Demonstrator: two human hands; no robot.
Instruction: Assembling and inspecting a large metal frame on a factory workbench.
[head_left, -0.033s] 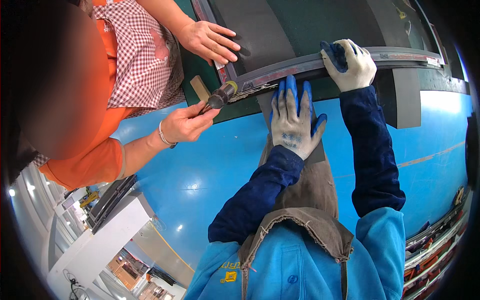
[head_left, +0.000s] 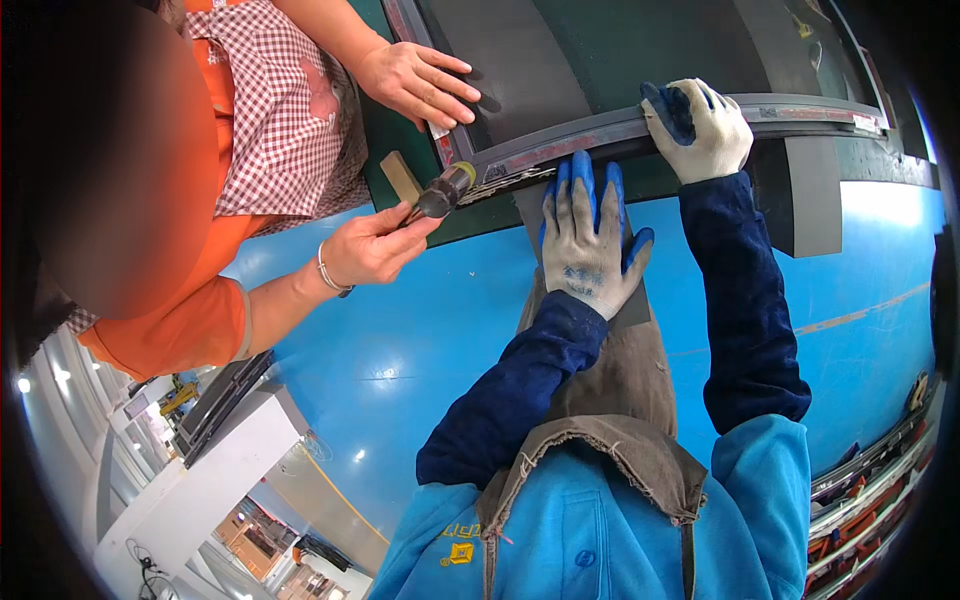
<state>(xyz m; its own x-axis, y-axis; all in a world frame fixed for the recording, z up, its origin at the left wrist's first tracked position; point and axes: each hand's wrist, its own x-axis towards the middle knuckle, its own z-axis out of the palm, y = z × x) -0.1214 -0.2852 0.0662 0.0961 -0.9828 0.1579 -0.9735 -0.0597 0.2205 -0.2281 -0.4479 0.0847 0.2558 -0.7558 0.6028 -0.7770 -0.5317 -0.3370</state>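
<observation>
My left hand point(head_left: 585, 235), in a white glove with blue fingertips, lies flat with its fingers stretched out at the near edge of a grey framed panel point(head_left: 560, 148). Beneath it is a grey flat strip point(head_left: 633, 311). Further right, my right hand point(head_left: 700, 130), gloved alike, is curled over the panel's near frame bar, thumb on the left. A co-worker on the left holds a mallet point(head_left: 443, 190) with a dark head and yellowish end, close to the frame's near left corner. That person's other hand point(head_left: 420, 84) rests spread on the frame's left side.
A small wooden block point(head_left: 401, 178) lies on the dark green worktable point(head_left: 470, 222) beside the co-worker. Under the panel's right part juts a grey box-like support point(head_left: 812, 197). Blue floor point(head_left: 400, 330) surrounds the table. Racks of long profiles point(head_left: 870, 510) stand at lower right.
</observation>
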